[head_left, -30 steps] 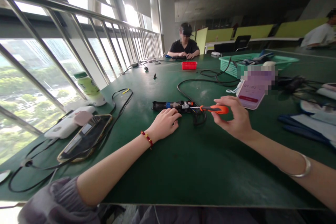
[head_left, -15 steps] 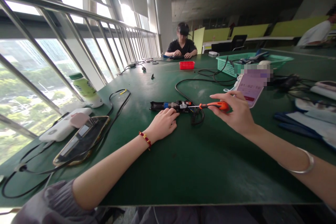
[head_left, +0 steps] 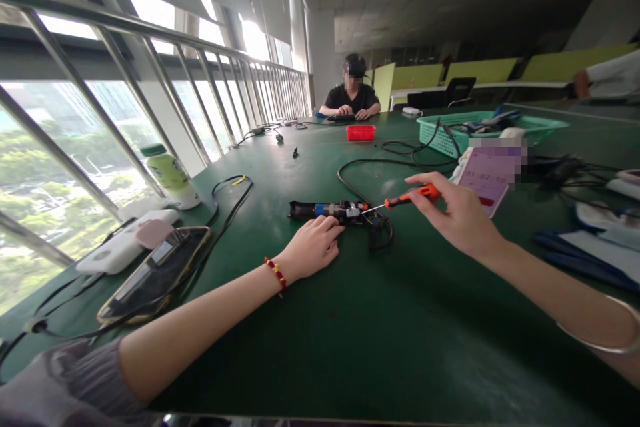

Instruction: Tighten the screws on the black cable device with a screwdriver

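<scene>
While the opened black device point(head_left: 327, 209) lies left-to-right mid-frame, our left hand point(head_left: 311, 245) touches its near side — clamped or not, we can't tell — and our right hand point(head_left: 457, 212) pinches the orange-and-black screwdriver point(head_left: 400, 200), aimed at the device's right end; upper right, a green basket point(head_left: 436, 135) holds dark clutter point(head_left: 483, 123)

Bright windows point(head_left: 150, 5) behind a metal railing point(head_left: 75, 11)

Smartphone point(head_left: 484, 181): dark digits 01:02 across pale purple screen, last pair blurred, probably 10; smaller print above too faint to read, as is any on red button point(head_left: 486, 201). Green-labelled bottle point(head_left: 173, 177): dark printed marks, illegible at this sharpness.
</scene>
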Demonstrator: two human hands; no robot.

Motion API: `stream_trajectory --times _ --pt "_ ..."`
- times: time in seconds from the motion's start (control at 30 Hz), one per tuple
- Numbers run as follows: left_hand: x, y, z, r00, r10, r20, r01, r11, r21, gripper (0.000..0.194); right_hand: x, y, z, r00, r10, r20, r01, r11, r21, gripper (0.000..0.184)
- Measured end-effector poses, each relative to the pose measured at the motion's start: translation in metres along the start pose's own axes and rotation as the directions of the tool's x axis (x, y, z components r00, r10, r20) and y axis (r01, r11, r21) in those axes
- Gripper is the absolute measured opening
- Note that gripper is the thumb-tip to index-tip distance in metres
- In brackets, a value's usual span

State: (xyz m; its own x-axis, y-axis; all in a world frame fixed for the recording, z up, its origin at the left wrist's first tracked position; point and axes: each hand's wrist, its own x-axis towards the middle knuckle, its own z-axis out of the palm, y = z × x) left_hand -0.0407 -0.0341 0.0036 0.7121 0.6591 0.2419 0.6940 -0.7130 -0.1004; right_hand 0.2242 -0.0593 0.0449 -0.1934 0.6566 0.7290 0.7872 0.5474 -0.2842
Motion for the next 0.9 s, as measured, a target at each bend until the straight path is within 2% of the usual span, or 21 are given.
stream_trajectory --times 0.17,0.27,0.37,0.47,0.53,0.63,0.8,0.9 --pt "0.003 0.0 -0.004 0.997 0.071 0.035 -0.074 0.991 0.108 0.035 0.02 0.007 -0.006 0.992 0.014 0.122 -0.026 0.995 0.098 0.036" --pt "0.01 -0.003 -0.008 0.981 0.187 0.052 -0.194 0.96 0.202 0.029 0.038 0.011 -0.01 0.979 -0.008 0.202 -0.012 0.995 0.097 0.036" --pt "0.019 -0.015 -0.012 0.934 0.354 0.059 -0.353 0.876 0.329 0.022 0.056 0.014 -0.013 0.944 -0.013 0.33 -0.015 0.997 0.081 0.026" --pt "0.029 -0.033 -0.014 0.883 0.464 0.074 -0.451 0.795 0.406 0.022 0.072 0.014 -0.013 0.881 0.068 0.468 -0.111 0.992 0.065 0.021" --pt "0.036 -0.045 -0.014 0.887 0.458 0.061 -0.438 0.789 0.431 0.025 0.081 0.013 -0.011 0.869 0.127 0.478 -0.17 0.984 0.046 0.022" --pt "0.049 -0.059 -0.015 0.899 0.436 0.026 -0.401 0.799 0.448 0.028 0.094 0.011 -0.01 0.841 0.145 0.521 -0.169 0.986 -0.001 0.032" --pt "0.069 -0.079 -0.016 0.904 0.426 -0.03 -0.36 0.797 0.485 0.03 0.115 0.009 -0.019 0.72 0.016 0.694 -0.069 0.996 0.049 0.031" --pt "0.078 -0.092 -0.015 0.919 0.387 -0.074 -0.295 0.801 0.522 0.034 0.123 0.004 -0.025 0.672 -0.022 0.74 -0.026 0.998 0.053 0.039"
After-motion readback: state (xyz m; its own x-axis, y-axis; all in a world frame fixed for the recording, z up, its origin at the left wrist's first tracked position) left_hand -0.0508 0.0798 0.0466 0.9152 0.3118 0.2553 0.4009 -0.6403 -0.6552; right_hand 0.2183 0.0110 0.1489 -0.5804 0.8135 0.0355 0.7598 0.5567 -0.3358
